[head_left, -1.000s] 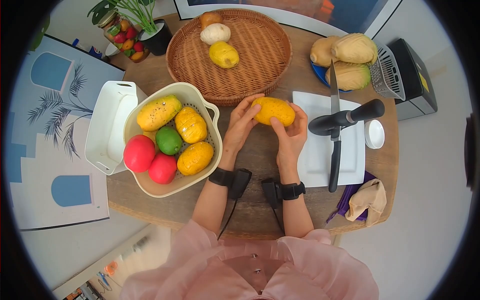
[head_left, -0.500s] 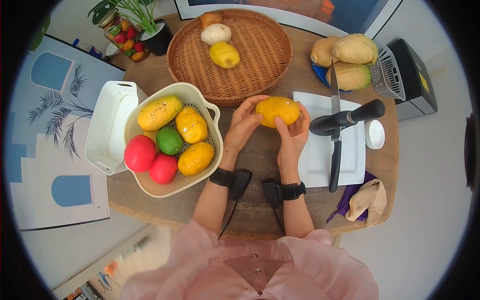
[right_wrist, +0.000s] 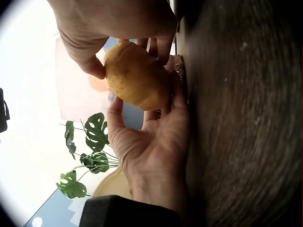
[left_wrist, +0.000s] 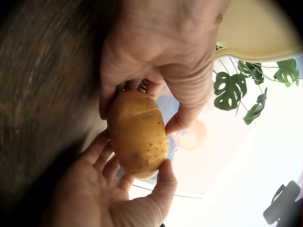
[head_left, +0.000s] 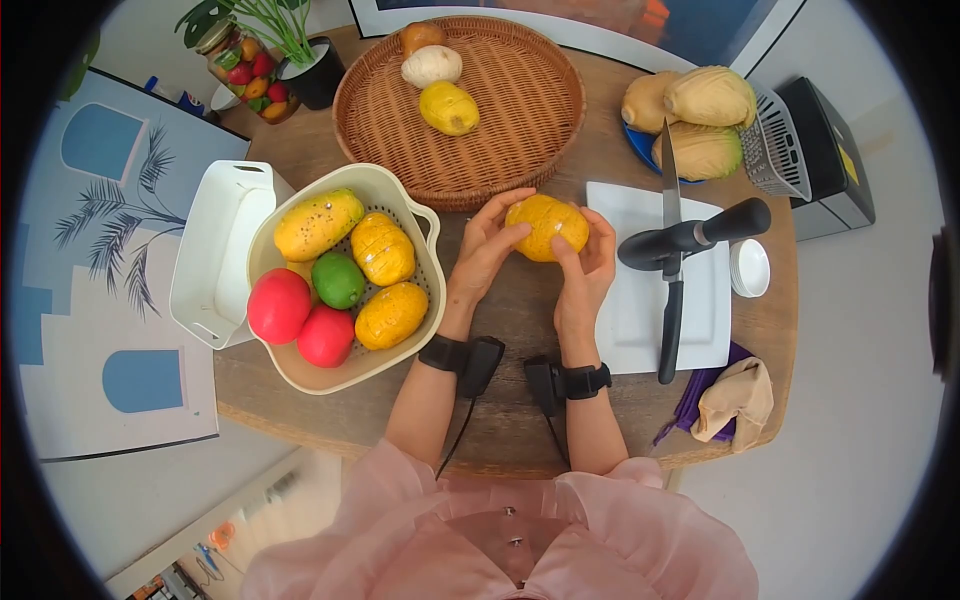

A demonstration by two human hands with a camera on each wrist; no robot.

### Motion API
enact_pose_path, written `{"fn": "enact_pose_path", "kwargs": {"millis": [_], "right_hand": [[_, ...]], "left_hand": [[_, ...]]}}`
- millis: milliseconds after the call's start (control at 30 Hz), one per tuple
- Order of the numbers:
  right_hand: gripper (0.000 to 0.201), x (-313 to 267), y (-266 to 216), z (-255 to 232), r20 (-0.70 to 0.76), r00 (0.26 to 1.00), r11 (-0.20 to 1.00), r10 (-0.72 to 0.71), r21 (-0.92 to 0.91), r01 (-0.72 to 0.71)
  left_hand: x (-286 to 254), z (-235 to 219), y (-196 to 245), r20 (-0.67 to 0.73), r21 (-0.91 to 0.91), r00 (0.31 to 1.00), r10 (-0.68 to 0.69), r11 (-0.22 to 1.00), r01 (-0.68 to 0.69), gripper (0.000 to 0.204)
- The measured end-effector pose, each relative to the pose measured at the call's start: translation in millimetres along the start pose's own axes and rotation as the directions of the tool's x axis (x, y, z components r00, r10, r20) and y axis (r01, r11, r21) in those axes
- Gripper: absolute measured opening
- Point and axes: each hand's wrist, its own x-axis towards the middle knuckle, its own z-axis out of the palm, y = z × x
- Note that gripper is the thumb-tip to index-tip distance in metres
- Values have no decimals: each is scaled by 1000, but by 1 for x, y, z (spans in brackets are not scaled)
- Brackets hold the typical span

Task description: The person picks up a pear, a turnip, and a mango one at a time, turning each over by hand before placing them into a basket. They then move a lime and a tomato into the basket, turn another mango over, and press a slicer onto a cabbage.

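Here we are over the middle of the wooden table (head_left: 520,310), and all eyes are on one yellow potato (head_left: 547,226), held between both hands. We see the left hand (head_left: 482,258) with thumb and fingers clamped on its left end, and the right hand (head_left: 583,280) pinching the other, thumb laid on the near face. Our potato sits just off the near rim of the wicker tray (head_left: 520,110), where a brown vegetable (head_left: 422,38), a white vegetable (head_left: 431,67) and a yellow vegetable (head_left: 448,109) run in from the far edge.

Along the table's left edge we spot a cream colander (head_left: 300,376) beside a white bin (head_left: 225,265); inside it are a green lime (head_left: 338,280) near the middle, red fruits (head_left: 279,306) toward the near-left corner and yellow pieces (head_left: 382,250) along the far and right walls. Over on the right we get a black-handled knife (head_left: 670,330) across the white square plate (head_left: 625,330), its tip past the far edge. Cabbages (head_left: 710,96) crowd a blue plate (head_left: 640,147) at the table's far-right corner; a beige cloth (head_left: 735,398) rests at the near-right corner.
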Motion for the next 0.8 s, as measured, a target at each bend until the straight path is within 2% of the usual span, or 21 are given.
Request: {"fn": "enact_pose_path", "kwargs": {"millis": [100,233,333,400,533,633,733,800], "right_hand": [[45,2,3,0,-26,1000,999,14,-30,-15],[44,1,2,1,-48,998,997,45,-52,-48],[44,1,2,0,-28,1000,995,3,-95,-5],[44,0,3,0,-23,1000,995,-8,-102,6],[44,0,3,0,6,999,990,-42,-136,43],[44,0,2,-1,55,996,978,-72,-193,81],[46,1,5,-2,79,995,978,-61,-196,75],[45,-1,5,1,85,993,973,-83,-207,99]], "left_hand": [[1,-2,-3,-11,-24,997,77,997,-77,41],[2,-2,-3,-10,-36,996,84,996,-84,39],[2,0,-2,-43,-47,998,50,998,-52,37],[1,1,-3,-62,26,996,-61,998,63,36],[3,1,-7,-72,81,996,-46,995,52,37],[2,1,-6,-96,55,990,-104,992,109,36],[1,-1,-6,-110,57,990,-87,994,93,33],[2,-5,-8,-96,84,995,-15,996,23,30]]}}
